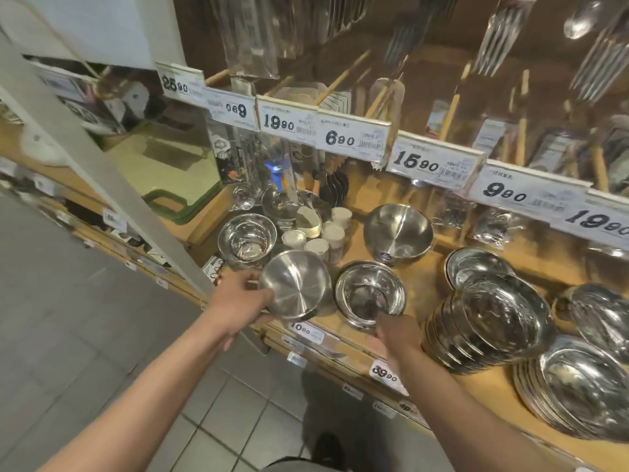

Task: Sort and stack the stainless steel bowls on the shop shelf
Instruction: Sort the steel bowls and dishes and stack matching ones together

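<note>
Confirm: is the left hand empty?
No, the left hand grips a tilted steel bowl by its rim at the shelf's front edge.

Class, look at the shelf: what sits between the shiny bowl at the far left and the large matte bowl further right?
In the head view, a cluster of small white cups stands between the shiny bowl and the large matte bowl.

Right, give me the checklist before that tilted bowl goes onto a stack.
1. Left hand grips the tilted bowl: ok.
2. Right hand on the rim of the front bowl stack: ok, touching; firmness of the hold cannot tell.
3. Front bowl stack upright on the shelf: ok.
4. Tilted bowl matches that stack's size: cannot tell.
5. Leaning stack at the right stable: not ok, it tilts.
6. Small cups behind clear of the path: ok.
</note>
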A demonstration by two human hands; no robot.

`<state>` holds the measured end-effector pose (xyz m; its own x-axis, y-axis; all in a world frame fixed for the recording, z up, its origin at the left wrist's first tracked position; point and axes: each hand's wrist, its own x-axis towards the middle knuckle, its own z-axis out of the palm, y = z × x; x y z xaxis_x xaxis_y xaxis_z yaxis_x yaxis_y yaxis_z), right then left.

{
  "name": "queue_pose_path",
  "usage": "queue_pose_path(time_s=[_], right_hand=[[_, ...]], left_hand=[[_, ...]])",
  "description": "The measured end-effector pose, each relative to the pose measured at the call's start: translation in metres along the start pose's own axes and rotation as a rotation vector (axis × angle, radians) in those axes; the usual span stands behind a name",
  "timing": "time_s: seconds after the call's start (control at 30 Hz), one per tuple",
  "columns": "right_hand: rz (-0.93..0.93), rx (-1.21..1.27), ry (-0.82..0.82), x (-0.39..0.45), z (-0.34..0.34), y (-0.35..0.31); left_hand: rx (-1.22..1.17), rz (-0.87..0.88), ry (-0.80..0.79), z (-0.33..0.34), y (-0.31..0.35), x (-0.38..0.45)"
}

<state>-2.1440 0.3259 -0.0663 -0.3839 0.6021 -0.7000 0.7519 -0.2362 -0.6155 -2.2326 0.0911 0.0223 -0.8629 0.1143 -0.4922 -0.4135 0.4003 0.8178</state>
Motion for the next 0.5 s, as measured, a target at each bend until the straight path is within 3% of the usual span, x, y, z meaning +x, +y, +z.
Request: queue_pose_path(time_s=[0.27,0.5], right_hand=[[-0.023,0.079,-0.055,-0.027,-0.016,-0.012],[-0.212,0.284,-0.148,-0.079,-0.039,-0.013]], left_hand=[[-0.067,-0.007,-0.005,-0.002,0.014,0.012],[-0.09,0.042,-0.04,0.007,0.038,0.002]])
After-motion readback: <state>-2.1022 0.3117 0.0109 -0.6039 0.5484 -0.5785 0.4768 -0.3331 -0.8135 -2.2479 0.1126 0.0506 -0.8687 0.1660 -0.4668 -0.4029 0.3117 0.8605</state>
